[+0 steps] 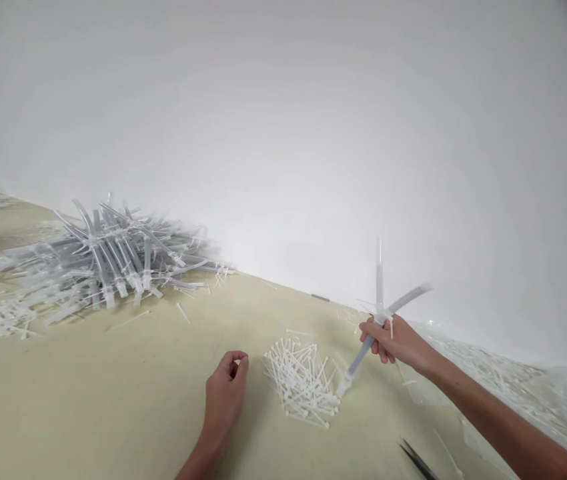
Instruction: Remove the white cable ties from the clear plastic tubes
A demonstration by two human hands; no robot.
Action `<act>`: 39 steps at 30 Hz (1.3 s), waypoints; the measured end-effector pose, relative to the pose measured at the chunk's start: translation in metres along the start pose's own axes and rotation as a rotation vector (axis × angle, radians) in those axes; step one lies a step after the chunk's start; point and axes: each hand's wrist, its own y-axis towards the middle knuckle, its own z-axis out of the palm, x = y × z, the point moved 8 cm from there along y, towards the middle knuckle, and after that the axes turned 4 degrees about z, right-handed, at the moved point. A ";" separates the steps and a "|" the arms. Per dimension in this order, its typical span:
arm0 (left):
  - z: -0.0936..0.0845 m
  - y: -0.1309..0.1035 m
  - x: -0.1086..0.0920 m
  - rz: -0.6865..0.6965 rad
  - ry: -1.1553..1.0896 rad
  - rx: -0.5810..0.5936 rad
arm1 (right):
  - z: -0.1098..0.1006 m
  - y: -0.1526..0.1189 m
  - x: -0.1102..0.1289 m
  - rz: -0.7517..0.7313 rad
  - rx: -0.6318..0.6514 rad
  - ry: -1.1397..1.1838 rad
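My right hand (388,339) is closed around a Y-shaped tube assembly (358,353), held tilted above the table. Two translucent branches rise from its joint, where white cable tie tails stick out. The lower tube ends in a clear connector beside a heap of white cable ties (301,380). Left of that heap, my left hand (226,387) hovers over or rests on the table, I cannot tell which. Its fingers are curled, thumb close to the forefinger, and nothing shows between them.
A large pile of similar tube assemblies (123,250) lies at the left, with more cable ties (6,319) in front. Clear plastic bags (513,380) lie at the right. Dark tweezers (417,460) point in from the front edge. A white wall (283,133) stands behind the table.
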 end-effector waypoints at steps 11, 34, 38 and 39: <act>0.000 0.001 0.001 0.005 0.002 -0.006 | 0.022 -0.001 0.016 -0.186 -0.156 -0.069; -0.003 -0.002 -0.002 -0.002 -0.006 -0.006 | 0.049 -0.002 0.021 -0.184 -0.069 -0.019; 0.000 -0.004 -0.005 0.016 -0.019 0.009 | 0.048 -0.007 0.027 -0.199 -0.083 0.052; 0.002 -0.006 -0.007 0.033 -0.035 0.028 | 0.049 -0.009 0.030 -0.202 -0.070 0.095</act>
